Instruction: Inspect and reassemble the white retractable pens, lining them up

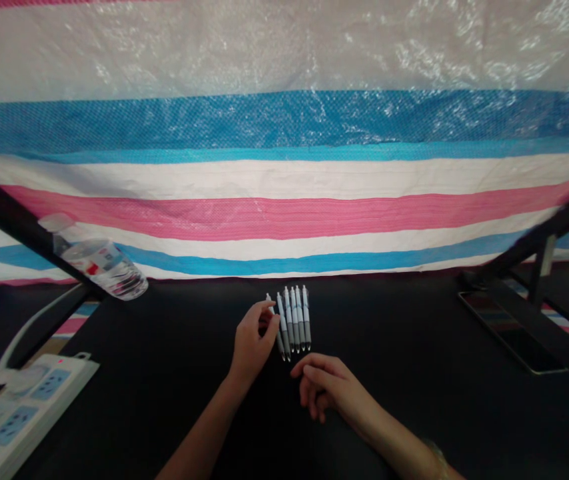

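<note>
Several white-and-grey click pens (294, 320) lie side by side in a row on the black table, their white ends pointing away from me. The leftmost pen (271, 307) is slightly tilted against the others and partly covered by my left hand (254, 333), whose thumb and index finger close around its upper part. Just below the row's near ends, my right hand (322, 383) hovers with nothing in it. Its index finger reaches toward the pen tips while the other fingers hang loosely bent and apart.
A clear plastic bottle (109, 267) is at the left behind a dark bar. A white power strip (29, 407) with a plugged-in cord occupies the near left. To the right lies a black phone (512, 331) beside a support leg. A striped plastic sheet (284, 220) hangs behind the table.
</note>
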Tool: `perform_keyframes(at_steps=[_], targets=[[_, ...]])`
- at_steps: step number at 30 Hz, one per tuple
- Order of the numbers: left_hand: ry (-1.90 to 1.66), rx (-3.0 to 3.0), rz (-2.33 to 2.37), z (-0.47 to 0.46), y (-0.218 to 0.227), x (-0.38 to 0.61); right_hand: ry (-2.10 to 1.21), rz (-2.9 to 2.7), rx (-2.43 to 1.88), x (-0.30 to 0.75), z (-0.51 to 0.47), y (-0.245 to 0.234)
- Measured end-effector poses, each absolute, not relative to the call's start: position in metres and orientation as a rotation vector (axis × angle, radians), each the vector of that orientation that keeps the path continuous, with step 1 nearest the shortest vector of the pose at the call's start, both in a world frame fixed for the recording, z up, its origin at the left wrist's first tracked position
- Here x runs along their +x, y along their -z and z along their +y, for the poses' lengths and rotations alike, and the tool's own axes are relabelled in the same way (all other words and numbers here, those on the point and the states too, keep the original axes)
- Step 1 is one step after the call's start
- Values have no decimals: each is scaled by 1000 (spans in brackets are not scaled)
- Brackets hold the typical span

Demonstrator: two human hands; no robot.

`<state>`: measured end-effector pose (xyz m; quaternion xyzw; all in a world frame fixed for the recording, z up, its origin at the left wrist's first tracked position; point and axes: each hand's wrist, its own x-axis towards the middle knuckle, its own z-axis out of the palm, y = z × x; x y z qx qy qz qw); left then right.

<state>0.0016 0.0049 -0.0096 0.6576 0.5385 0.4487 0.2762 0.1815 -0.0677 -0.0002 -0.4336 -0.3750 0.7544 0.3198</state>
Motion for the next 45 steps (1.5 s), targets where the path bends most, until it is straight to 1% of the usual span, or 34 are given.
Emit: perform_keyframes(at_steps=[8,10,12,17,23,29,37,45], targets=[[-1170,1745,1245,2,8,5,-1972,-1003,-1149,180,-67,2],[-1147,1754,1202,1,6,6,-1928,-1041,-1174,180,-66,1],[-1123,1768,1160,0,5,7,-1801,-1129,-1210,182,-66,-1],[-1086,1787,1059,-3,3,8,-1359,-1321,-1294,191,-63,-13],[-1073,1793,1025,-3,2,8,-1140,-1355,-1363,195,-61,-11],[-1045,1828,978,-3,1,8,-769,-1569,-1334,196,-64,3],[-935,2027,933,-7,-5,7,-565,-1768,-1320,207,-52,6],[-806,2294,898,-4,2,5,-565,-1855,-1366,215,-43,3]])
